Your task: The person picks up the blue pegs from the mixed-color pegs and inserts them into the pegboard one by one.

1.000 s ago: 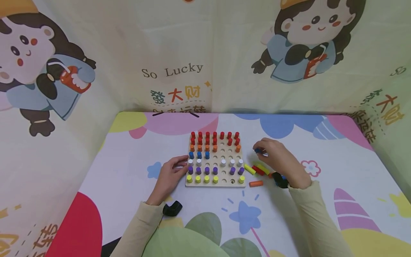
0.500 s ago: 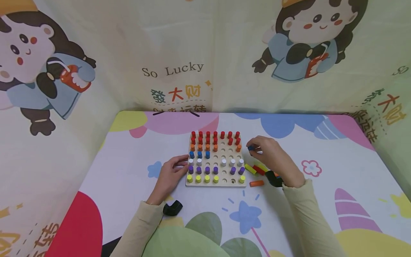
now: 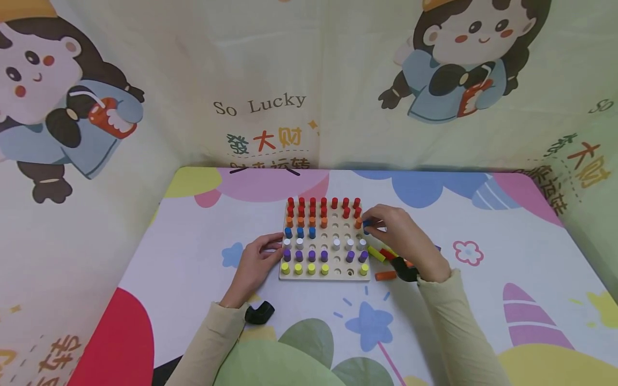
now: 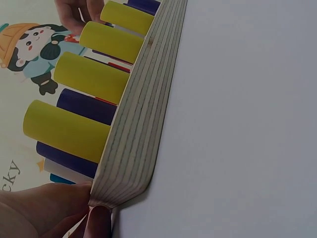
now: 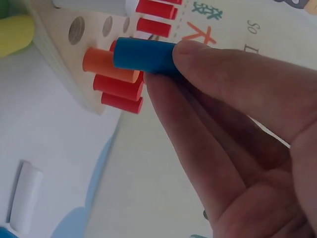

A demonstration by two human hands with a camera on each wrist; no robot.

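Note:
A wooden pegboard (image 3: pixel 324 278) carries rows of red, orange, blue, white, purple and yellow pegs, with several holes bare. My left hand (image 3: pixel 257 262) grips its left side; in the left wrist view, thumb and finger (image 4: pixel 44 208) pinch a corner of the board beside the yellow pegs (image 4: pixel 69 124). Between thumb and fingertips, my right hand (image 3: pixel 403 230) pinches a blue peg (image 5: pixel 143 55) at the board's right edge. That peg is just in front of an orange peg (image 5: pixel 101 64) in the right wrist view and beside a bare hole of the blue row.
Right of the board lie loose pegs: a yellow one (image 3: pixel 376 254), a red one (image 3: pixel 388 255) and an orange one (image 3: pixel 385 276), others partly hidden by the right wrist. A white peg (image 5: pixel 27 196) lies loose in the right wrist view. A patterned cloth covers the table (image 3: pixel 193 300).
My right hand has moved left with the blue peg, from above the loose pegs to the board's right edge. The left hand has stayed on the board.

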